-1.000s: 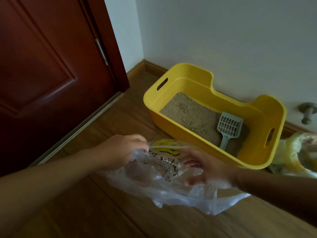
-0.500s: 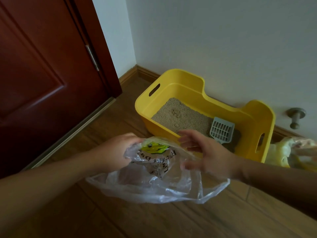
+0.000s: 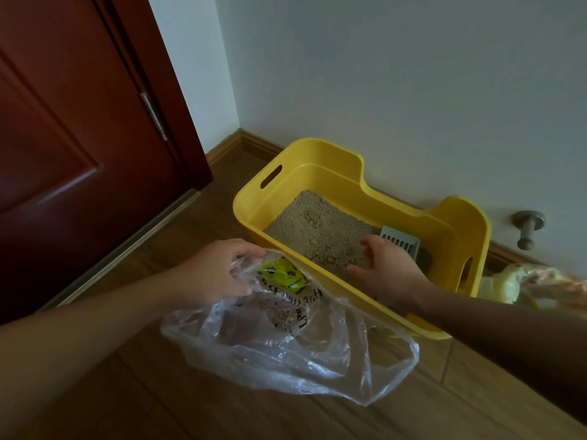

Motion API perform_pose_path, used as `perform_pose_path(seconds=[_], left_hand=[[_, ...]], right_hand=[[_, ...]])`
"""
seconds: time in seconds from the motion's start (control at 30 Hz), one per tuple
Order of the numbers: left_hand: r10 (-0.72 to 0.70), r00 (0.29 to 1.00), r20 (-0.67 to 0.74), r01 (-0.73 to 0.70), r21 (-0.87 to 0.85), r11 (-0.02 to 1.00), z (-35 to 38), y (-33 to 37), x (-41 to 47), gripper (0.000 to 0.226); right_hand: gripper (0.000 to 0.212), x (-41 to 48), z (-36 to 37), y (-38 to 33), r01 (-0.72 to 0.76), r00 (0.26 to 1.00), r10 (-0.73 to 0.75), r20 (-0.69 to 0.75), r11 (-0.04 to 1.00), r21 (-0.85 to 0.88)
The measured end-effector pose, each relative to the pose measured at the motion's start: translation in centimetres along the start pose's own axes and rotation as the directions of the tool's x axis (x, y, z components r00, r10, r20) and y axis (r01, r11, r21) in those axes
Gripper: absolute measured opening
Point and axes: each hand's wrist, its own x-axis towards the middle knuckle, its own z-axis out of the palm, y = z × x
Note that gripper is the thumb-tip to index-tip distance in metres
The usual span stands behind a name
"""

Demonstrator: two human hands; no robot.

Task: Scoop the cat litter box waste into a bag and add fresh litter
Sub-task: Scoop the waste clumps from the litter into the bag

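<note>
A yellow litter box (image 3: 320, 155) stands on the wood floor against the wall, with tan litter (image 3: 313, 228) inside. A grey slotted scoop (image 3: 401, 242) lies in its right part, mostly hidden behind my right hand (image 3: 386, 269). That hand is over the box beside the scoop, fingers loosely curled, holding nothing I can see. My left hand (image 3: 211, 273) pinches the rim of a clear plastic bag (image 3: 286, 350) with a yellow and black print; the bag hangs in front of the box.
A dark red door (image 3: 73, 128) fills the left, closed to the floor. A metal door stopper (image 3: 527, 227) sticks out of the wall at right. A crumpled yellowish bag (image 3: 514, 284) lies on the floor right of the box.
My right hand has let go of the plastic bag and moved forward into the litter box beside the scoop. My left hand still holds the bag, which now hangs open lower.
</note>
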Motion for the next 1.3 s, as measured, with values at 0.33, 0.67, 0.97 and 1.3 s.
perform_pose_path(seconds=[0.33, 0.67, 0.97, 1.3], left_hand=[[-0.033, 0.998, 0.051, 0.041, -0.164, 0.986, 0.9, -0.3, 1.7, 0.066], [-0.017, 0.997, 0.077, 0.038, -0.283, 0.958, 1.8, -0.9, 2.8, 0.061], [-0.034, 0.997, 0.073, 0.055, -0.311, 0.949, 1.9, -1.0, 2.6, 0.058], [-0.069, 0.995, 0.068, 0.085, -0.280, 0.956, 1.1, 0.0, 0.9, 0.059]], right_hand=[[0.040, 3.1, 1.9, 3.5, -0.257, 0.955, 0.287, 0.077, 0.927, -0.274], [0.039, 4.8, 3.4, 5.6, -0.338, 0.924, 0.374, 0.079, 0.896, -0.288], [0.012, 5.0, 3.2, 5.9, -0.437, 0.871, 0.472, 0.135, 0.871, -0.227], [0.035, 3.4, 1.3, 5.1, -0.329, 0.944, 0.326, 0.044, 0.934, 0.140]])
